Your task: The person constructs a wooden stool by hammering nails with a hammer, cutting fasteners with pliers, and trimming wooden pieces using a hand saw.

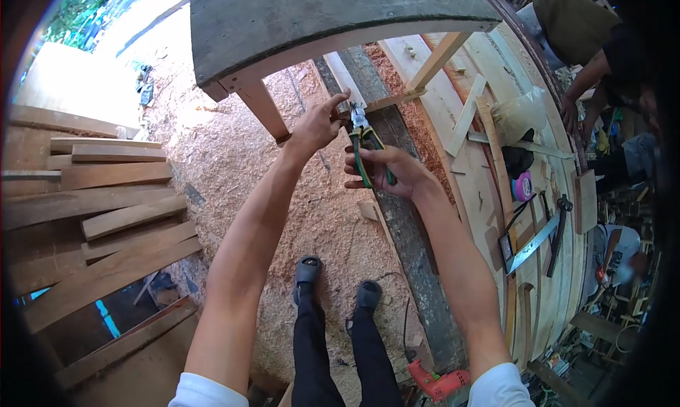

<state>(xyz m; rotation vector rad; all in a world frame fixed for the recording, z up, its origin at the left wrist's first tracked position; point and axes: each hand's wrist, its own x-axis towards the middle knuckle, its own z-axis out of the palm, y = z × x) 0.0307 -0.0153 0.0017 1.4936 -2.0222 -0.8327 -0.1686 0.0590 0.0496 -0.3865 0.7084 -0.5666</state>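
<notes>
Bright daylight is flooding in at the far left, past green leaves; wood shavings are covering the floor (234,166), and planks (134,173) are lying along the left.

At the right of the frame, a dark-handled hammer (556,238) lies beside a silver metal square (535,247), below a round purple-and-white object (523,186). Brown wooden planks (120,196) fill the left; a red power drill (435,381) lies at the bottom, right of centre.
</notes>
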